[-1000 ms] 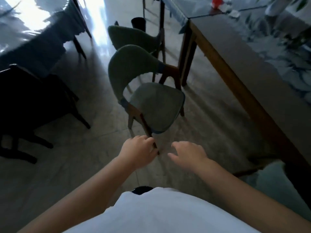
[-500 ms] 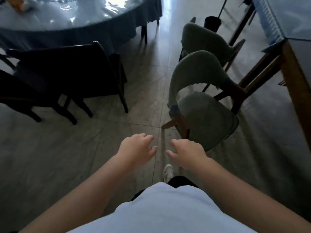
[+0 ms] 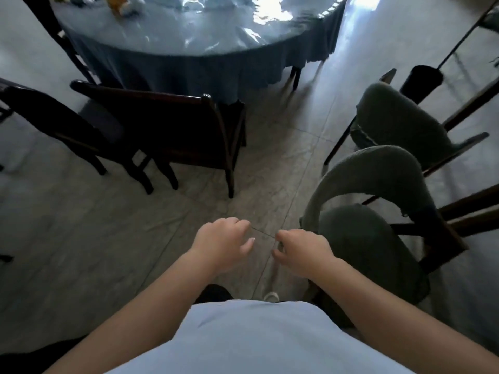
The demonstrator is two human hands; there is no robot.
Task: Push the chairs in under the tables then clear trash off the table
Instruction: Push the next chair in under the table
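Both hands were out in front over the floor and neither was holding anything. The left hand [image 3: 222, 242] had its fingers loosely curled under, thumb sticking out toward the other hand, nothing inside the curl. The right hand [image 3: 302, 251] looked the same, fingers bent and relaxed, hovering just beside the near green chair [image 3: 378, 230] but not touching it as far as I could tell. There was a small gap between the two hands.

That near green chair sat at the right, its curved backrest arching over the seat on the side toward the far end of the room, its dark wooden frame at the right edge of view. A second green chair [image 3: 399, 122] stood just behind it, angled the same way.

On the left, a dark wooden chair [image 3: 172, 130] stood with its back toward me, facing the round table [image 3: 189, 31], its far edge right at the hanging blue cloth. Another dark chair [image 3: 54, 122] sat just left of it. The table had a shiny cover over the cloth, and a few small items [image 3: 121, 4] lay near its far edge, too blurry to identify.
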